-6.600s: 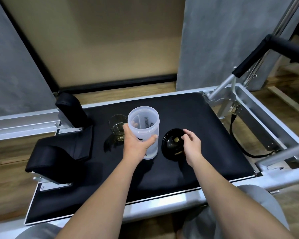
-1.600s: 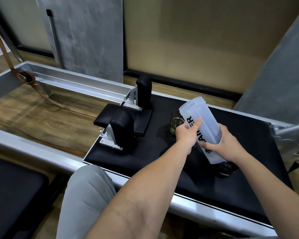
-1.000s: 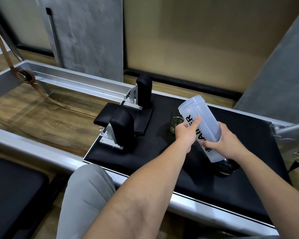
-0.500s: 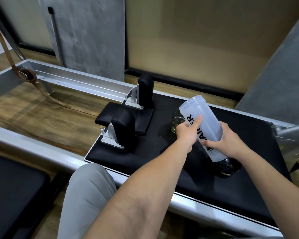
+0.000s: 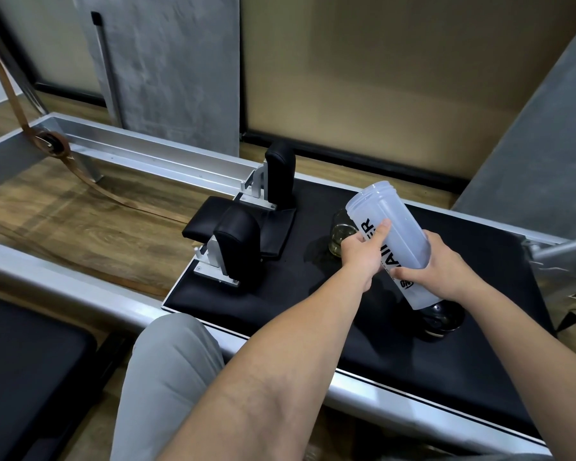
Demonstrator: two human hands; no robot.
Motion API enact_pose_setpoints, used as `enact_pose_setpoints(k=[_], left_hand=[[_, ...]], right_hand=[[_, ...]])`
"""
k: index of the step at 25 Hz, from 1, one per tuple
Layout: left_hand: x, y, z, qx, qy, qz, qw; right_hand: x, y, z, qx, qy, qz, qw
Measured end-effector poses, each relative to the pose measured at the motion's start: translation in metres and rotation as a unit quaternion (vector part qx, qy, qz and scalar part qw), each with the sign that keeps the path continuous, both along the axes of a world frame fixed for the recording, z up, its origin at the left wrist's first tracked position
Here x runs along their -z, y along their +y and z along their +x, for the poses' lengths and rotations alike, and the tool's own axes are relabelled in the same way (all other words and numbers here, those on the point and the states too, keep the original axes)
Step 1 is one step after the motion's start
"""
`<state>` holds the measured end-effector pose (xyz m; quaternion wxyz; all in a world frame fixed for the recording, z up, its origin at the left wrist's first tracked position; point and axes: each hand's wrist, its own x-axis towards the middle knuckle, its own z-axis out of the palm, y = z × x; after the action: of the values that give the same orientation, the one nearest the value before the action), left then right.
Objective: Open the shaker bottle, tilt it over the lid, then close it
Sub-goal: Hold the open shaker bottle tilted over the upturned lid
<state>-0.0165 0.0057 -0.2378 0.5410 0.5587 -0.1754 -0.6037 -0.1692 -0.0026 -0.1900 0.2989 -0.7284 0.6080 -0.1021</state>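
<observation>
Both hands gripped the translucent shaker bottle (image 5: 393, 241), which was tilted, its open threaded mouth up and toward the far left, its base low at the near right. The left hand (image 5: 363, 254) wrapped the upper half, thumb laid across the black lettering; the right hand (image 5: 443, 267) curled round the lower half, fingers closed on the wall. The bottle's base hung just over the black lid (image 5: 441, 322), which lay on the black padded worktop (image 5: 313, 304); whether base and lid touched could not be told. A small glass (image 5: 341, 237) with yellowish liquid stood on the pad behind the left hand, partly hidden by bottle and hand. Two black shoulder rests (image 5: 240, 244) stood upright at the pad's left end, well apart from the bottle
</observation>
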Motion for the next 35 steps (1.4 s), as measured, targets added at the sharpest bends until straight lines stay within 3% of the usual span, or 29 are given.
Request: enact_pose_setpoints(k=[35], left_hand=[[-0.027,0.013,0.001,-0.010,0.003,0.014,1.000]], right_hand=[[-0.008,-0.006,0.000,0.002,0.020,0.016,1.000]])
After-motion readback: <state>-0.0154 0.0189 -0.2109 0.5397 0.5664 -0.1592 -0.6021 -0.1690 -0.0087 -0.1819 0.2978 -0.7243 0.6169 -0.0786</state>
